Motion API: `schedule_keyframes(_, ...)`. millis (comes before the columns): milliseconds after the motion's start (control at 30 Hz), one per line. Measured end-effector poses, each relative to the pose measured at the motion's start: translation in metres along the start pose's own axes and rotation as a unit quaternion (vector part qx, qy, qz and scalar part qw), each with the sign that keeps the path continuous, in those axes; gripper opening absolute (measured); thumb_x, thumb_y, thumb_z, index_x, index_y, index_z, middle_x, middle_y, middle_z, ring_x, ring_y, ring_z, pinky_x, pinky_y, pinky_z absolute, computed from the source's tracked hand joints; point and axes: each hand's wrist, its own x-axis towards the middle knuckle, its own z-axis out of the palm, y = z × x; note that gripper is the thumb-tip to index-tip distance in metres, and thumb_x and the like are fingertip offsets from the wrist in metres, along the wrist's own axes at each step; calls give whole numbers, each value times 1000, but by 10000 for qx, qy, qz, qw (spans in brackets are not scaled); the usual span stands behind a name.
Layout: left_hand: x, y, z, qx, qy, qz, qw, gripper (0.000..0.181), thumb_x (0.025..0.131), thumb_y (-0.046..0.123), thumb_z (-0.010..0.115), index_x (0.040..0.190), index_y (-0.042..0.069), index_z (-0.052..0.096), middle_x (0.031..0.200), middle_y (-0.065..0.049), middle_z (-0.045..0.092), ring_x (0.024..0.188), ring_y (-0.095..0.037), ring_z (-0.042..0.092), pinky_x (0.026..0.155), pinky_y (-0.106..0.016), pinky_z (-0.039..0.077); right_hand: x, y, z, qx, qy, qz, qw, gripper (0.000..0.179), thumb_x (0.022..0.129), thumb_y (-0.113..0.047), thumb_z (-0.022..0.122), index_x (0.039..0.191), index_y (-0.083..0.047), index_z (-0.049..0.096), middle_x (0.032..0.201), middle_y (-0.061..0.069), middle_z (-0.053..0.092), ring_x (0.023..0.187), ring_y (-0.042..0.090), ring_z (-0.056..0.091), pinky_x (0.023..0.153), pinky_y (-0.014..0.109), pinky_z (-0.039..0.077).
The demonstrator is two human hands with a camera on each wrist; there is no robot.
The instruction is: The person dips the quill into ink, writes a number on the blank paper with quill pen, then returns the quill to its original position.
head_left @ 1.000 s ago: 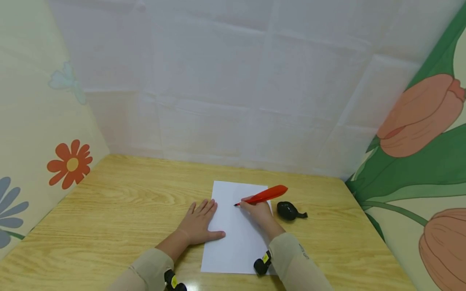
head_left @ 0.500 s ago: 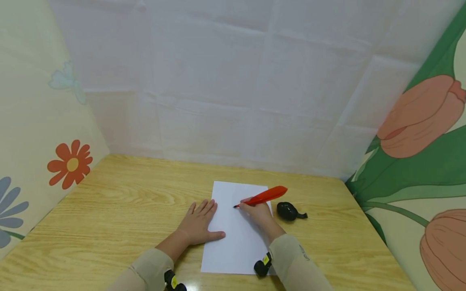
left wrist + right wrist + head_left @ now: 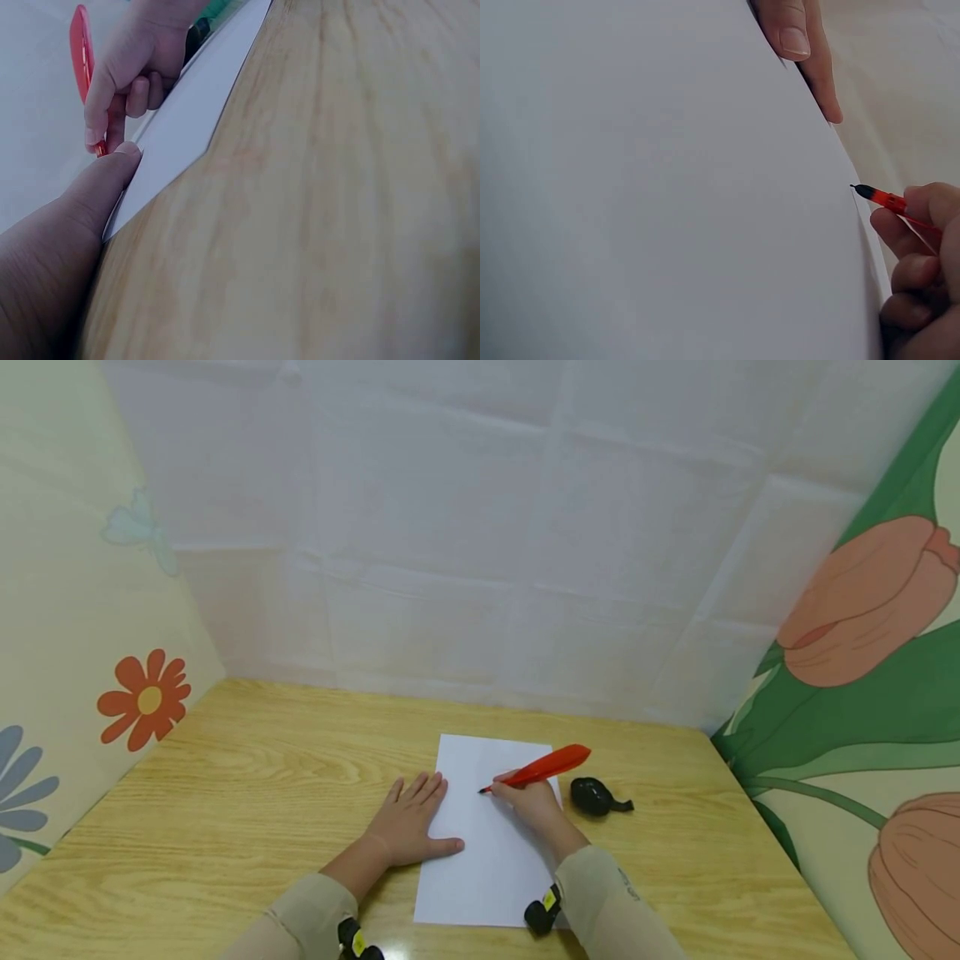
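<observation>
A white sheet of paper lies on the table in the head view. My left hand rests flat at its left edge, fingers spread, thumb reaching onto the sheet. My right hand pinches a red feather-shaped pen between thumb and fingers, its feather end leaning up to the right. In the right wrist view, the black tip of the pen is right at the paper's surface. The left wrist view shows the right hand around the pen, with the pen's tip hidden behind the left thumb.
A glossy black rounded object with a short stem lies to the right of the paper. The wood-grain table backs onto a white cloth, with flower-patterned panels at the sides.
The pen and my right hand have shifted slightly toward me, the tip moving down and a little left over the paper. My left hand has stayed in place.
</observation>
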Motion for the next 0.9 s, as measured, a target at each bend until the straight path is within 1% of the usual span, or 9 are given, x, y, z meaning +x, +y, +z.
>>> schedule_keyframes(100,0,0,0,-34,21,9,10000,105,81,77,53,155,7,27,164,-8,22,153,-29,14,122,-57,6,-1,0,-1,42,-66,-22,10000,22,86,-25,75,102,-10,74,100,5,74,90,17,62,90,38,51)
schedule_keyframes(200,1,-1,1,-21,11,-7,10000,105,82,78,51,156,8,26,164,-7,21,153,-29,13,122,-57,6,-2,0,0,44,-122,-50,9999,22,87,-25,74,103,-10,74,101,5,74,91,17,62,91,38,50)
schedule_keyframes(300,2,-1,2,-35,27,0,10000,105,82,78,51,156,8,26,164,-7,21,153,-29,14,122,-57,6,-2,1,-1,-17,-135,-7,9999,22,86,-27,75,102,-11,74,100,4,73,91,17,60,89,37,49)
schedule_keyframes(467,2,-2,3,-72,33,-5,10000,105,82,78,52,156,8,26,164,-7,21,153,-29,13,122,-57,5,-2,1,-1,-100,-119,90,9998,24,84,-29,77,101,-13,74,98,3,72,87,18,58,82,32,48)
schedule_keyframes(533,2,-2,3,-86,36,-7,10000,105,82,78,52,156,8,26,164,-7,21,153,-29,13,122,-57,5,-2,1,-1,-129,-123,54,9998,24,84,-29,77,101,-12,74,98,4,72,86,18,57,80,31,47)
schedule_keyframes(900,1,-1,2,-86,21,-18,10000,106,81,79,52,156,8,26,164,-7,20,153,-29,12,122,-57,5,-5,3,-1,-150,-250,-139,9995,21,85,-27,76,100,-12,75,97,3,73,84,15,57,78,27,46)
